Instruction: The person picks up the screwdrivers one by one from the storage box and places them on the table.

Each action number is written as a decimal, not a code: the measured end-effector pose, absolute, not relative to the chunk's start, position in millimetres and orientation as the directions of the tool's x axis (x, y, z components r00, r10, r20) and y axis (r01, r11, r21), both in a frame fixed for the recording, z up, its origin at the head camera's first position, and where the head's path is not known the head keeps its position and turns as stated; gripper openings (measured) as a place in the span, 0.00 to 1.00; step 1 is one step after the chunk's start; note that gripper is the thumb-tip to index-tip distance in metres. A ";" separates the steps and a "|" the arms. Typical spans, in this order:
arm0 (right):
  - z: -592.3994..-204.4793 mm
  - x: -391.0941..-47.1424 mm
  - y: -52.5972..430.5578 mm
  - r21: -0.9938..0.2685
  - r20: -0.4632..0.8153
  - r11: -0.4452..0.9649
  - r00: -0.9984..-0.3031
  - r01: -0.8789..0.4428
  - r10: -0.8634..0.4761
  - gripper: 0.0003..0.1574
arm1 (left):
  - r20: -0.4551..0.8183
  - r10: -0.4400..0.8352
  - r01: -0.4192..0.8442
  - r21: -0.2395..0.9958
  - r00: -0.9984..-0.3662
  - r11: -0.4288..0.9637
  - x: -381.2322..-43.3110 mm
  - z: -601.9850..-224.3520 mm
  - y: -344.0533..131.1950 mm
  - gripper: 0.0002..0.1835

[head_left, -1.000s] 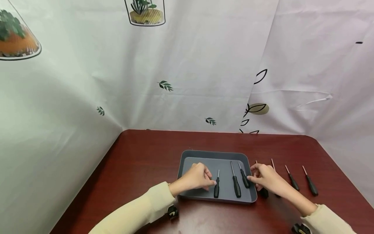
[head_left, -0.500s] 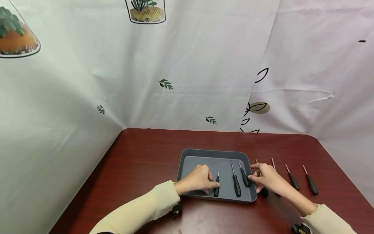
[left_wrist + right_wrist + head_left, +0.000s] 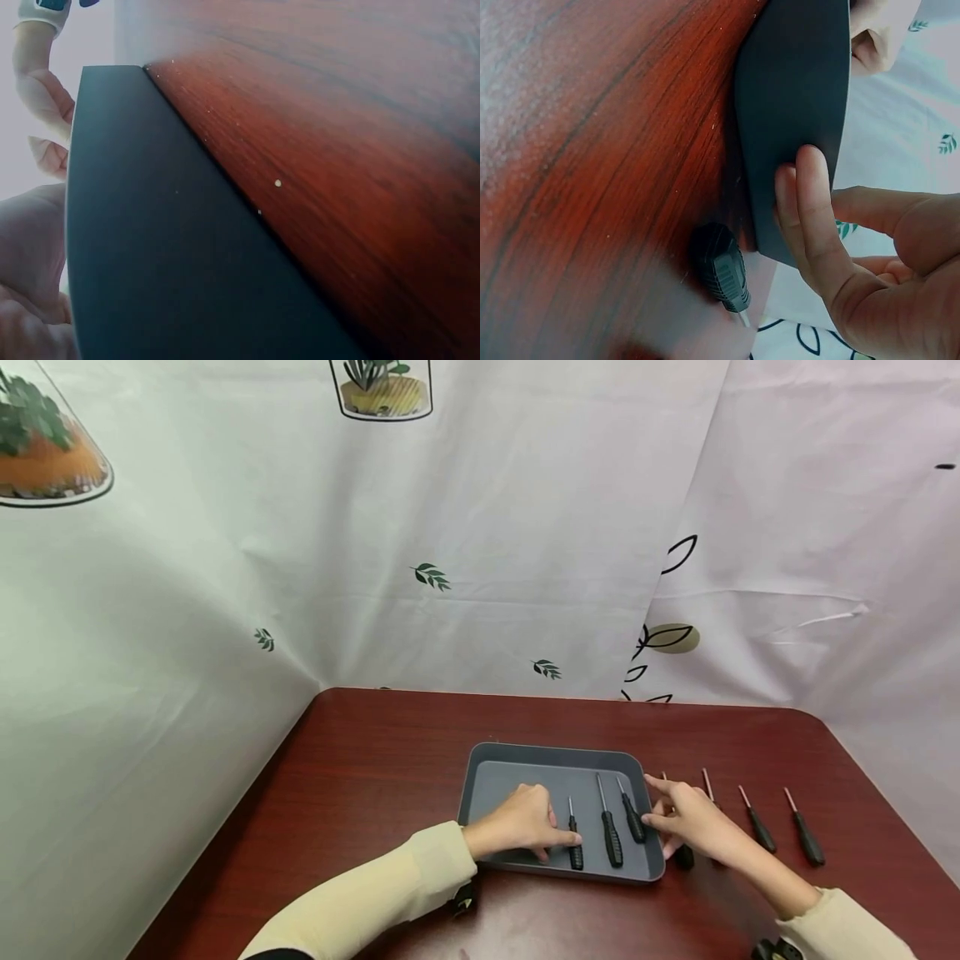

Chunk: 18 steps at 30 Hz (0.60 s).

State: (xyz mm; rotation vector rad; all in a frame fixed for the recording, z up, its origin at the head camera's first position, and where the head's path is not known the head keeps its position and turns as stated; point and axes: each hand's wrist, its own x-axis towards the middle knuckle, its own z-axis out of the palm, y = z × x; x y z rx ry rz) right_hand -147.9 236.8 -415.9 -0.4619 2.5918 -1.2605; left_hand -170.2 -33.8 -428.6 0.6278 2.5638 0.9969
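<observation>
A grey tray (image 3: 525, 755) holds three black-handled screwdrivers. My left hand (image 3: 525, 822) is over its left half, thumb stretched across the handle of the leftmost screwdriver (image 3: 576, 858); its fingers do not visibly wrap that handle. The middle screwdriver (image 3: 612, 845) and the right one (image 3: 634, 823) lie beside it, tips away from me. My right hand (image 3: 688, 818) grips the tray's right wall, thumb over the rim and fingers against the outside, as the right wrist view shows. In the left wrist view the tray's outer wall (image 3: 165, 225) hides most of my left hand.
Several more screwdrivers lie on the brown table right of the tray: one (image 3: 683, 858) partly under my right hand, others (image 3: 762, 831) (image 3: 809, 843) further right. A printed white cloth (image 3: 480, 527) hangs behind the table (image 3: 390, 760).
My left hand has moved right, its thumb now across the leftmost screwdriver, which has shifted slightly right in the tray. My right hand keeps its hold on the tray wall.
</observation>
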 end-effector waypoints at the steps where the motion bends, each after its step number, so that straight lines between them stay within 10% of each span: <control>1: -415.6 -147.8 236.8 -0.793 -0.065 0.583 -0.926 -0.178 -0.371 0.45 | -0.136 0.506 0.281 0.697 -0.852 0.660 -170.3 -428.8 -32.7 0.20; 18: -415.5 -148.0 236.8 -0.803 -0.059 0.566 -0.921 -0.185 -0.385 0.45 | -0.148 0.562 0.317 0.697 -0.814 0.643 -168.1 -424.5 -23.0 0.21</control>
